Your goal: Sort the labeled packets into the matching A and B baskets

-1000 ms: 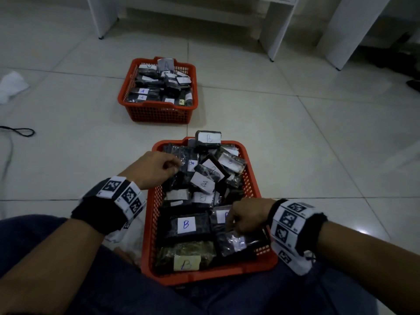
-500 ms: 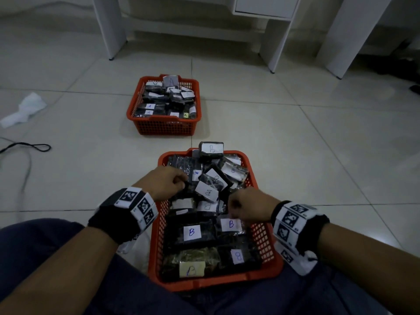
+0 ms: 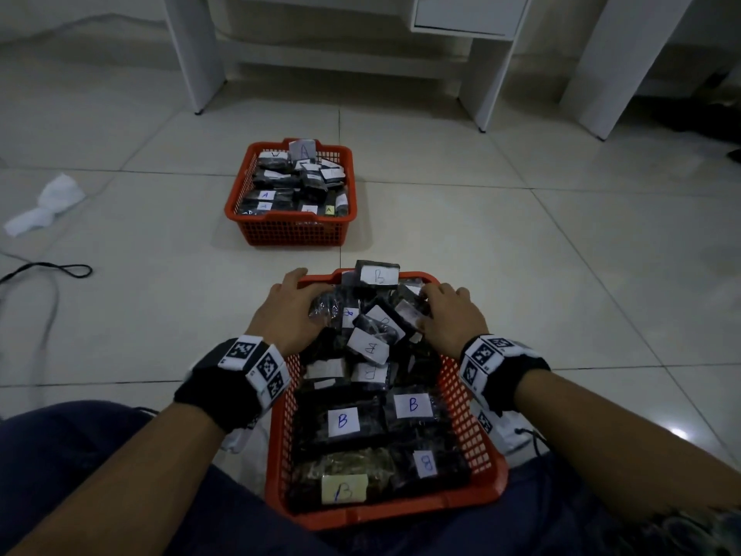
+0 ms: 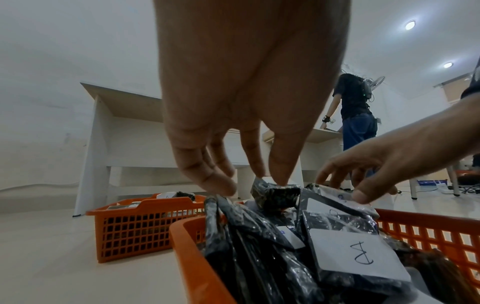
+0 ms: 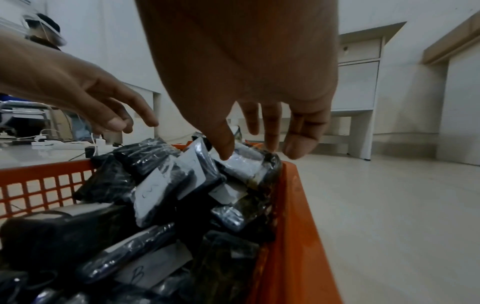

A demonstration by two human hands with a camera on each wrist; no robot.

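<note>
The near orange basket (image 3: 401,511) sits against my legs, full of dark wrapped packets with white B labels (image 3: 343,421). One B packet (image 3: 377,274) stands on its far rim. The far orange basket (image 3: 294,230) holds packets labeled A. My left hand (image 3: 304,298) lies on the far left of the near pile, fingers spread, one over the rim. In the left wrist view its fingertips (image 4: 280,179) touch a crinkled dark packet (image 4: 275,195). My right hand (image 3: 437,302) rests on the far right of the pile, fingers extended, thumb (image 5: 226,154) on a silvery-labeled packet (image 5: 241,164).
A white cloth (image 3: 46,204) and a black cable (image 3: 60,270) lie on the tiled floor at the left. White desk legs (image 3: 200,54) stand behind the far basket. Another person (image 4: 355,107) stands at a desk in the background.
Both hands have slid forward to the far end of the near basket. My right hand has left the middle packets, and its fingers have uncurled. The head view has tilted upward.
</note>
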